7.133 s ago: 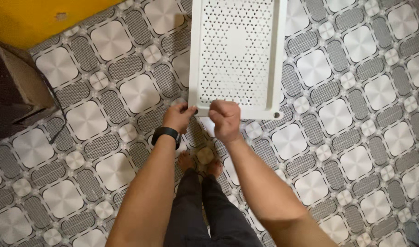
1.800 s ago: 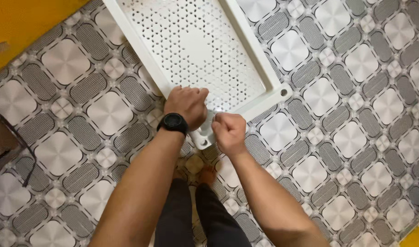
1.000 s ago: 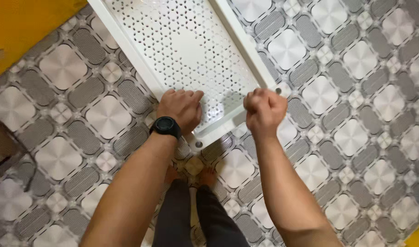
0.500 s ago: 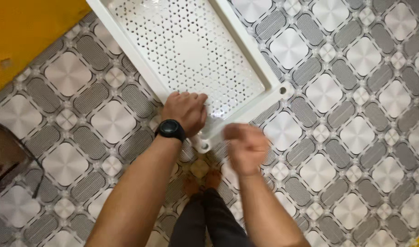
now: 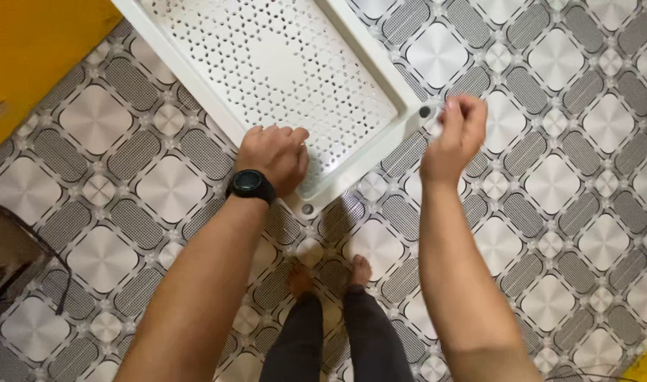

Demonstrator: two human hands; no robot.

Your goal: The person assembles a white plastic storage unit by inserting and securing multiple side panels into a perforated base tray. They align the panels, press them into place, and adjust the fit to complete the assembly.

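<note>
- I see the white perforated shelf panel [image 5: 281,71] lying flat on the patterned floor tiles [image 5: 571,205], its long axis running away from me toward the upper left, with one short end nearest my feet [image 5: 330,272].
- My left hand [image 5: 272,154] is pressed palm-down on the near-left part of that short end, fingers curled over the rim — holding the panel rather than lifting it. A black watch [image 5: 250,185] sits on that wrist.
- My right hand [image 5: 456,134] hovers just beside the near-right corner, where a round socket hole [image 5: 424,112] shows. Its fingertips are pinched together, though I cannot tell whether anything small is between them.
- The socket lies just left of the right fingertips — this hand is the closer one to it. A second socket [image 5: 308,209] sits at the near corner, just right of and below my left hand.
- The panel looks like rigid moulded plastic, with a raised rim and a dense pattern of holes.
</note>
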